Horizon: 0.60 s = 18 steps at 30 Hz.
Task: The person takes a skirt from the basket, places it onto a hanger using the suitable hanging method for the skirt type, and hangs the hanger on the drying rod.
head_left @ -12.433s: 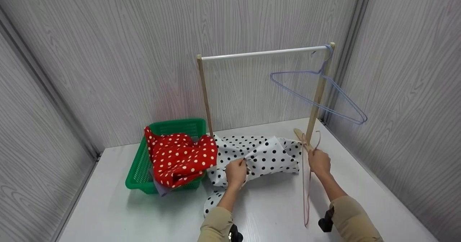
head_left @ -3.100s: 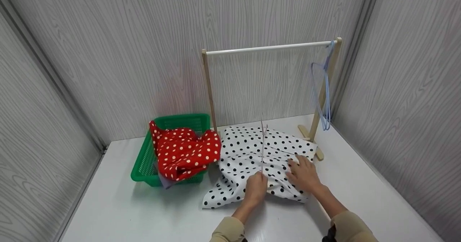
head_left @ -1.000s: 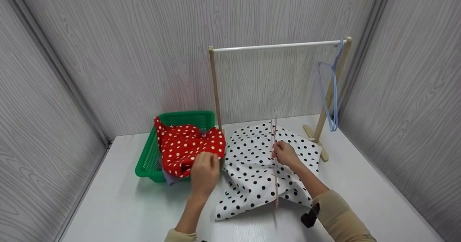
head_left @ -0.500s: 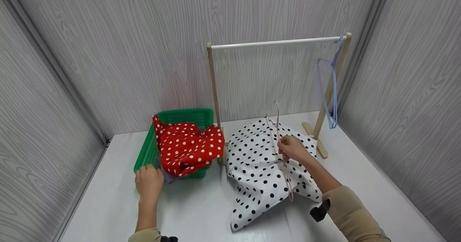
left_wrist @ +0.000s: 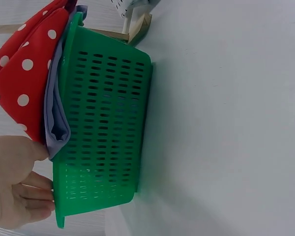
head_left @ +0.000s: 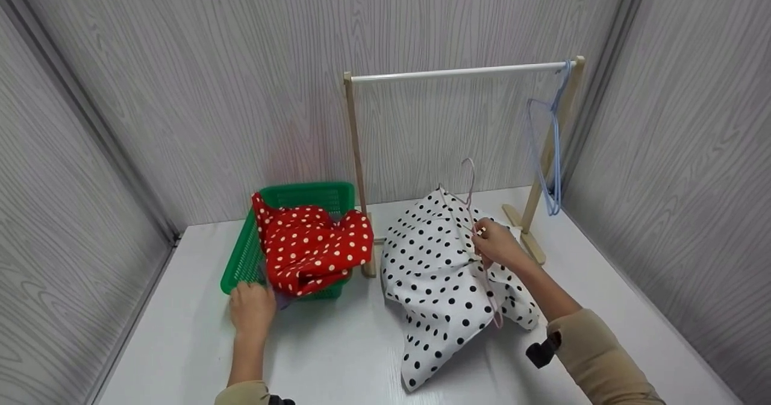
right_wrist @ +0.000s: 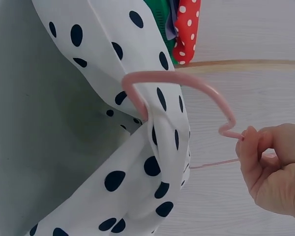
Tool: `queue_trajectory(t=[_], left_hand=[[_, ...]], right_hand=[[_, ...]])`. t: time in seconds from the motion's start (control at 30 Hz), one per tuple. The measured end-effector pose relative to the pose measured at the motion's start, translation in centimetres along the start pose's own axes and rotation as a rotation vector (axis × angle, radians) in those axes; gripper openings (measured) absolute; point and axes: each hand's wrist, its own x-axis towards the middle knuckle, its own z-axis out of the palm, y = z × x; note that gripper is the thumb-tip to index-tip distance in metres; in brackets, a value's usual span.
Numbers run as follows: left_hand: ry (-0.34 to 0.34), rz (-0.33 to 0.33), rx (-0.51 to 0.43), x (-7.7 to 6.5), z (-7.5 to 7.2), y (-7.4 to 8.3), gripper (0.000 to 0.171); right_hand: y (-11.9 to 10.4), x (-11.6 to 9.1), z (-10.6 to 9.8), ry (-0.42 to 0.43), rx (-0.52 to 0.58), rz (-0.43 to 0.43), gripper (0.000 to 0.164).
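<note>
In the head view my right hand (head_left: 497, 242) pinches the pink hanger (head_left: 470, 182) by its upper arm, hook upward. White cloth with black dots (head_left: 433, 284) hangs in folds about the hanger, its lower corner near the table. The right wrist view shows a rounded hanger end (right_wrist: 187, 78) standing out in front of the folds. My left hand (head_left: 252, 308) holds the rim of the green basket (head_left: 238, 260) at its near left corner. The left wrist view puts that thumb beside purple-grey cloth (left_wrist: 54, 118). Red cloth with white dots (head_left: 313, 248) is heaped over the basket.
A rack with a white rail (head_left: 458, 73) and wooden posts (head_left: 355, 140) stands at the back of the white table (head_left: 325, 357). Blue hangers (head_left: 555, 152) hang at its right end. Grey wood-grain panels (head_left: 241, 79) enclose the table.
The left hand let go of the pink hanger, then moved left to the basket rim. The right hand, earlier on the white cloth, took the hanger, which now stands higher with the cloth lifted.
</note>
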Motion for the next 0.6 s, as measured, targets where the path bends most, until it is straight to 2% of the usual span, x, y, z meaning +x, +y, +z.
queue_trajectory(t=[0.17,0.27,0.43,0.6], left_hand=[[-0.02,0.028,-0.039,0.2,-0.5,-0.5,0.027],[-0.03,0.028,-0.03,0.3,-0.5,-0.6,0.028],[-0.049,0.016,-0.003,0.5,-0.6,-0.5,0.029],[-0.039,0.018,0.005,0.4,-0.5,-0.5,0.029]], right_hand=[[-0.6,0.1,-1.0,0.011,0.1,0.029,0.021],[-1.2,0.4,-1.7,0.036,0.145,0.045,0.021],[-2.7,1.0,-2.9,0.074,0.145,0.031,0.022],[-4.4,1.9,-4.4,0.094,0.137,-0.006,0.022]])
